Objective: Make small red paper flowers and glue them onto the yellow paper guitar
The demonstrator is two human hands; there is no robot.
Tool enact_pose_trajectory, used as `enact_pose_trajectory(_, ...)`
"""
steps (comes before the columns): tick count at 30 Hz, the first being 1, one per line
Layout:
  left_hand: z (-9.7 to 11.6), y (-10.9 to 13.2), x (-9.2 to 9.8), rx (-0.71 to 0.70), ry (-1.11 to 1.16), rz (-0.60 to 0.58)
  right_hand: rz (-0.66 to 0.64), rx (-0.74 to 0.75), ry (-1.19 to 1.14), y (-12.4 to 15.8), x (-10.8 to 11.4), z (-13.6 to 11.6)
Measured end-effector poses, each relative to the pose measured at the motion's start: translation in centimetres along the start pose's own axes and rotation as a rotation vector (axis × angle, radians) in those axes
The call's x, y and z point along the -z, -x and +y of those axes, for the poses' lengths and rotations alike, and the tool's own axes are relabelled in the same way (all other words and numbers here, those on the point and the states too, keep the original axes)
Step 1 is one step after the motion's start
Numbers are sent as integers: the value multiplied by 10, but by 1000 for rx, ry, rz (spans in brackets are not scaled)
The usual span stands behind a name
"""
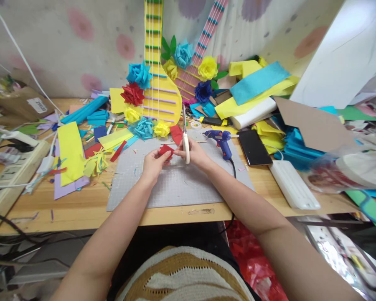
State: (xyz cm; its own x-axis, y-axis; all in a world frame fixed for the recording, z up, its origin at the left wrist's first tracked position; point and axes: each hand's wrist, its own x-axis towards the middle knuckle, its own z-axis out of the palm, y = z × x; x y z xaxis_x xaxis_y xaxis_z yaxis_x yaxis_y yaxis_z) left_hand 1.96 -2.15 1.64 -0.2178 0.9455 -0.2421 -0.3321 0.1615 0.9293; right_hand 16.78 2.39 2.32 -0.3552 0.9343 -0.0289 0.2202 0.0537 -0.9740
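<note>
Above the grey cutting mat, my left hand pinches a small piece of red crepe paper between thumb and fingers. My right hand is closed around white-handled scissors, whose blades point up and away from me. Its fingertips also reach the edge of the red piece. Another red paper piece lies just behind the hands. To the right on the mat rests a blue glue gun. Behind stands a yellow paper guitar with paper flowers along its left side and base.
A black phone and a white power bank-like box lie at the right. Yellow paper strips and scraps cover the left, beside a power strip. Brown cardboard and crepe paper pile up at right. A pink guitar leans behind.
</note>
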Motion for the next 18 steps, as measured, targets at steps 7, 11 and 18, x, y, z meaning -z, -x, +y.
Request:
enact_pose_trajectory(7,8,-11,7,-1,419,90,-193,38,864,18,16,-14)
enact_pose_trajectory(11,11,-12,9,38,532,86,-268,96,985,23,8,-18)
enact_pose_trajectory(18,6,-14,10,73,564,75,-267,115,970,22,10,-17)
